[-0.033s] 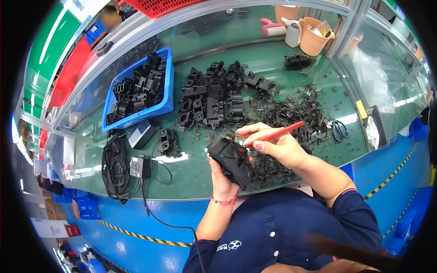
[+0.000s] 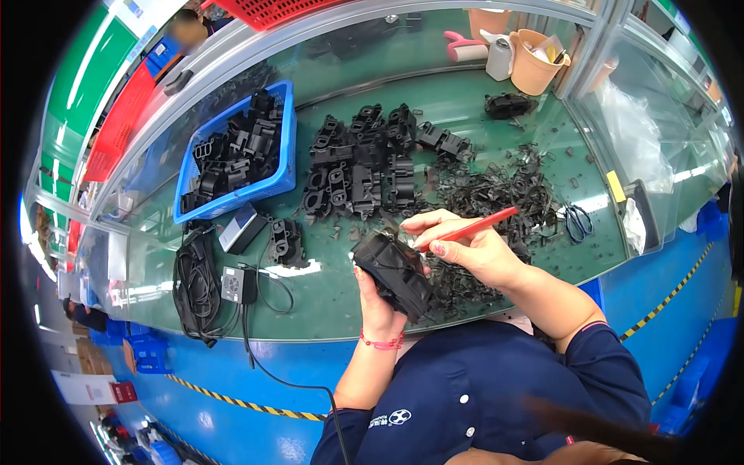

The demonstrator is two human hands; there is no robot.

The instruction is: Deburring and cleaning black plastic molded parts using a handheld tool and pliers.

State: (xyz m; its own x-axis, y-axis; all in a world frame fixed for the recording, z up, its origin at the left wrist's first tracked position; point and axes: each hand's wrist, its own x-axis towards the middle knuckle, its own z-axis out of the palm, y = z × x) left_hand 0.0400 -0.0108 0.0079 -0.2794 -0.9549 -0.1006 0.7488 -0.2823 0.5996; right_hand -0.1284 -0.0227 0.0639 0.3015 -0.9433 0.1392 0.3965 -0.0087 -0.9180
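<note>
My left hand (image 2: pixel 378 310) is closed around a black moulded plastic part (image 2: pixel 394 275), holding it tilted above the near edge of the table. Between the fingers and thumb of my right hand (image 2: pixel 473 252) is a slim red pen-shaped tool (image 2: pixel 488 222), its rear end pointing up to the right. The tool's front end is at the part's upper right side, but my fingers hide its tip. Beneath and beyond both hands spreads a heap of thin black plastic scraps (image 2: pixel 496 190). Several similar black parts (image 2: pixel 364 167) stand grouped on the table beyond my left hand.
A blue basket (image 2: pixel 291 147) full of black parts stands at the left. Nearer lie a single black part (image 2: pixel 286 242), a small box (image 2: pixel 242 229), a power adapter (image 2: pixel 238 284) and coiled cable (image 2: pixel 194 287). Scissors (image 2: pixel 577 222) lie right; a tan bucket (image 2: pixel 535 66) stands far right.
</note>
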